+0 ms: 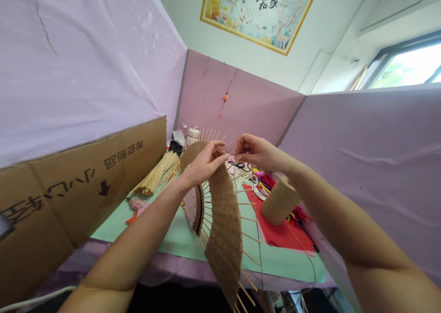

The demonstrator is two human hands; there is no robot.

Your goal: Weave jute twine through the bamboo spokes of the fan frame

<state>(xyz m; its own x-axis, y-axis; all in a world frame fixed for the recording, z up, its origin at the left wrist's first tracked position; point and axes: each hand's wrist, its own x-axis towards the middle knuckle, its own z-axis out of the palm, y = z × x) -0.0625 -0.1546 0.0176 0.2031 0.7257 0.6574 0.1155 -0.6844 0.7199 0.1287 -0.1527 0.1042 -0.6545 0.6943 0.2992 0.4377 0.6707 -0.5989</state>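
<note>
A curved brown piece woven of twine stands tilted over the table, with thin wooden sticks poking out along its outer edge. Its inner side shows bare sticks and a pink dotted panel with a dark band. My left hand is closed on the upper edge of the weaving, fingertips among the sticks. Just right of it, my right hand pinches a thin strand of twine close to the stick ends. A length of twine hangs down past the table edge.
A twine spool stands on red sheets at right, near colourful cords. A bundle of wooden sticks lies at left, beside a cardboard panel. A white container stands behind. Purple-covered partitions enclose the green tabletop.
</note>
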